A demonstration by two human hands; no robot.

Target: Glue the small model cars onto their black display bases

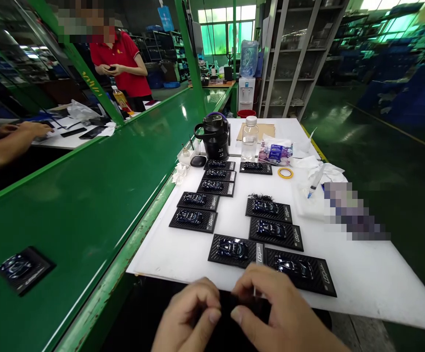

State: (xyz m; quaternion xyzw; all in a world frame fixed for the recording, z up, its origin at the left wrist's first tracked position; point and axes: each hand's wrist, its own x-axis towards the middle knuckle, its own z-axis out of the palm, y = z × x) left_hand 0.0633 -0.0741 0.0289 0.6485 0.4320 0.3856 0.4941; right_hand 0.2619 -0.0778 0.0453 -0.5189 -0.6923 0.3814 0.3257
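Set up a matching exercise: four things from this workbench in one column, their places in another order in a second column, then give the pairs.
Things:
1. Tape roll
2. Water bottle
3. Lone car plaque
4. Syringe

Places:
A. On the green conveyor belt, far left
B. On white cloth at the table's right side
C. Upright beside the black jug
D. Flat on the white table, just right of the farthest plaque

Pairs: 1-D, 2-C, 3-A, 4-B
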